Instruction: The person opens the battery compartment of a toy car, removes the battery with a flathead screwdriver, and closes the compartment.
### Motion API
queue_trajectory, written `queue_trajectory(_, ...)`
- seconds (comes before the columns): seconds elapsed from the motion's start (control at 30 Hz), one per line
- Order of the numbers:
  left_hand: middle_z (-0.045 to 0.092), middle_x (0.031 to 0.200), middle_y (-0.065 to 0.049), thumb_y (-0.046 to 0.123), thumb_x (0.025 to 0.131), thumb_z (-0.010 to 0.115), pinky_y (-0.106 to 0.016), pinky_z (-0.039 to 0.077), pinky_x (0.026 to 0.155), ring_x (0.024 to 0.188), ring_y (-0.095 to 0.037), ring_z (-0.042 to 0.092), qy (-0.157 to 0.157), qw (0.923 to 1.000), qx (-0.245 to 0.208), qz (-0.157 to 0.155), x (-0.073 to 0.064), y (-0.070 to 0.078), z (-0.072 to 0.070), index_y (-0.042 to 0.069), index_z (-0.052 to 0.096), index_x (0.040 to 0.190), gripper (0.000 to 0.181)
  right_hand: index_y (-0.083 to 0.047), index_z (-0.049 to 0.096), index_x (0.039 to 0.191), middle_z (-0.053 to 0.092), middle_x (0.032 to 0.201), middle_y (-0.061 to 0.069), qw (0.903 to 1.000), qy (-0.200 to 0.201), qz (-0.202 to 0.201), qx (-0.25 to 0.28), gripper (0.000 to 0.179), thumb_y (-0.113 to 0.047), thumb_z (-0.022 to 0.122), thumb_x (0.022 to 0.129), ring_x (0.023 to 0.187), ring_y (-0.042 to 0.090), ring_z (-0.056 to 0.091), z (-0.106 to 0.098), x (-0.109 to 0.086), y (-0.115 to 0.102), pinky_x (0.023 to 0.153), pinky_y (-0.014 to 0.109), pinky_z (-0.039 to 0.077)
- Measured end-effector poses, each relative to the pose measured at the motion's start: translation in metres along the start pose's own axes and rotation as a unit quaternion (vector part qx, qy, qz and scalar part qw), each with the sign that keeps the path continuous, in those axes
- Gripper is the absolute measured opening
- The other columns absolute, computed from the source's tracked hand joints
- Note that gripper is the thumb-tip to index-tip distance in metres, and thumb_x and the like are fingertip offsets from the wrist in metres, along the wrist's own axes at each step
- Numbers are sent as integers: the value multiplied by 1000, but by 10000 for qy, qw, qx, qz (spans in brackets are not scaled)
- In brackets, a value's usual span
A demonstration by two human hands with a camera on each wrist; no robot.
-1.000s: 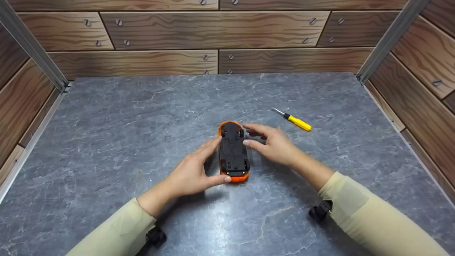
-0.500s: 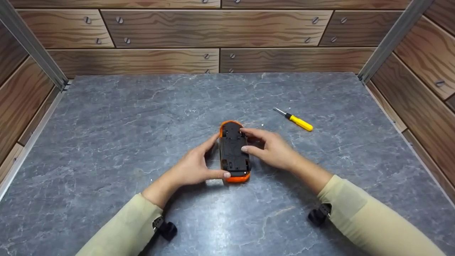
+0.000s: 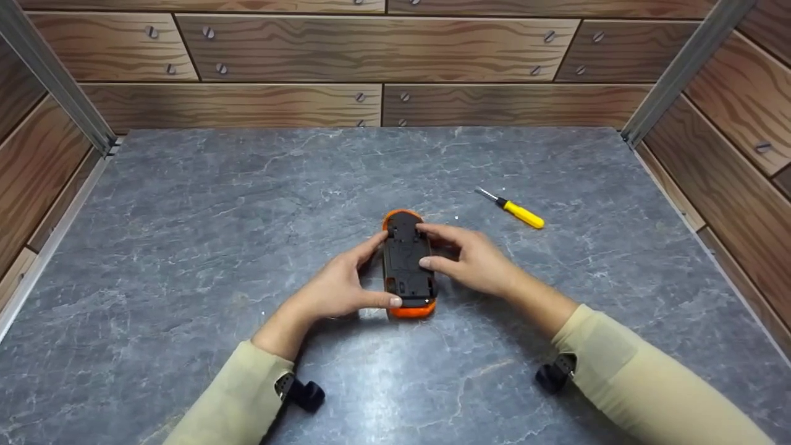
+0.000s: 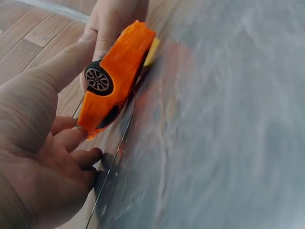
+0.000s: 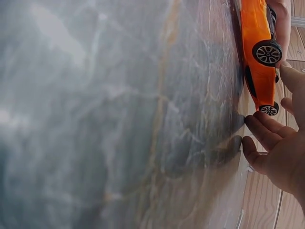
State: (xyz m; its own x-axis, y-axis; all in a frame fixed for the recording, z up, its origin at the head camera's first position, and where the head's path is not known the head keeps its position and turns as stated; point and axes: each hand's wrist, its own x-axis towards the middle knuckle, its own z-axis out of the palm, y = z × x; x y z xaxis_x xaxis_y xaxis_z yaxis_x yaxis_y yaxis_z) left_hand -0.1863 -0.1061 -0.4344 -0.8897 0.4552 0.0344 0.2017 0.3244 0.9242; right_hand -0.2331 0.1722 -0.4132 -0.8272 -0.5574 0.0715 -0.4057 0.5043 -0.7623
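Orange bodywork shows round the black underside of the toy car, which lies upside down on the grey, marble-patterned table, lengthwise between the two hands. At its left side, the left hand has its thumb and fingers spread wide: the thumb touches the near left corner, and the index finger reaches the side by the far left wheel. On the opposite side, the right hand also has a wide gap between thumb and fingers, the thumb on the edge of the underside and the index finger by the far right wheel. In the right wrist view, lower fingertips rest close to the tabletop. Beyond the right hand and apart from it lies a screwdriver, yellow handle towards the right, its metal shaft pointing away.
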Motion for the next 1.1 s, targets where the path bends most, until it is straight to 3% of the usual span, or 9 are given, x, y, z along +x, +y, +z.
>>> queue_trajectory(0.63,41,166,-10,32,75,99,-36,24,128,154,-17,35,122,9997,192,-12,1,-6,4,13,30,168,118,-15,59,153,65,145,11,9999,-33,4,-165,61,-27,81,97,133,26,61,0,0,2,115,47,47)
queue_trajectory(1.1,40,167,-9,37,75,99,-38,24,128,154,-19,34,99,9993,323,-132,0,-5,3,17,30,169,118,-19,64,150,62,149,15,9975,-131,-39,-692,54,-31,78,99,139,37,55,1,0,3,119,57,40)
